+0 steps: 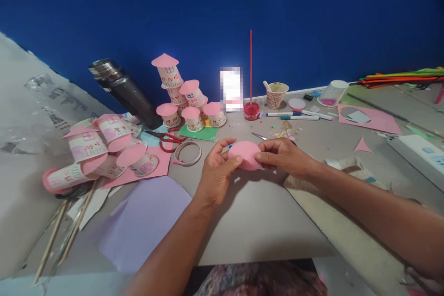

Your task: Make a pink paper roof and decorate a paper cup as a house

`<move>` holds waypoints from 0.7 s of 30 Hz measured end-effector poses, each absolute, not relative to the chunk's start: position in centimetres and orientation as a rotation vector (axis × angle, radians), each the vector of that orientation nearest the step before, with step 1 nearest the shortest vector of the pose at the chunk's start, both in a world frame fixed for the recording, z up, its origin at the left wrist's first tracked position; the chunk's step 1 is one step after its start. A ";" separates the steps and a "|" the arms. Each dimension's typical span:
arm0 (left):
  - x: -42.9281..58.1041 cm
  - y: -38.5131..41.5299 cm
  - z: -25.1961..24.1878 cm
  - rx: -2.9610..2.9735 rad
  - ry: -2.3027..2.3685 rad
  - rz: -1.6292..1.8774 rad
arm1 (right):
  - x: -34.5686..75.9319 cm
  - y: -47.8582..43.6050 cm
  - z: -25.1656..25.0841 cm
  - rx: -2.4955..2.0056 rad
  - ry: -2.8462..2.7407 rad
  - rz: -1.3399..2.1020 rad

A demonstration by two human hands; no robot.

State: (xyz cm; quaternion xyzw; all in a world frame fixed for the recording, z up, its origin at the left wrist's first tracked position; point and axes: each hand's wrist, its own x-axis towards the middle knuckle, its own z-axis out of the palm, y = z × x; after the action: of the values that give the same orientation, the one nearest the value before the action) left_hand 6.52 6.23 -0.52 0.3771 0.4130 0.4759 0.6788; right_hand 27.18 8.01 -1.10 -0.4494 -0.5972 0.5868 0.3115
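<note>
Between both hands, above the near middle of the table, is a round piece of pink paper (245, 153). My left hand (219, 166) pinches its left edge, thumb on top. My right hand (280, 155) grips the right edge between thumb and fingers. A bit of blue shows behind the disc near my left fingers; I cannot make out what it is. Scissors (259, 136) lie partly hidden behind my right hand. Further left stand paper cups with pink cone roofs (193, 119), some stacked as a tower.
More decorated cups (86, 144) are piled at left beside a leaning black flask (125, 90). Red-handled scissors (169, 138), a tape roll (188, 153) and a purple sheet (145, 222) lie nearby. Markers (300, 118), a patterned cup (277, 95) and a power strip (419, 157) are right.
</note>
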 end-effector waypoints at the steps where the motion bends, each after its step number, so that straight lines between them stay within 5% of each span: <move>1: 6.5 6.3 -0.6 0.828 0.921 1.043 | 27.2 8.0 -1.1 -1.188 -1.572 1.547; 6: 6.0 6.7 -0.4 0.745 0.936 1.057 | 27.6 8.3 -1.4 -1.263 -1.582 1.388; 14: 5.2 7.7 0.0 0.594 0.960 1.336 | 27.1 7.9 -1.9 -1.556 -2.463 0.476; 21: 5.3 7.6 0.2 0.605 0.999 1.317 | 26.5 8.2 -2.4 -1.571 -2.505 0.349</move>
State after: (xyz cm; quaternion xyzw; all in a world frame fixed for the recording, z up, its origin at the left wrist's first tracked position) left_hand 5.34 7.64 0.16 0.2650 0.4376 0.5766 0.6370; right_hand 26.52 8.24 -2.40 -0.5259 -0.8385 0.1168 0.0821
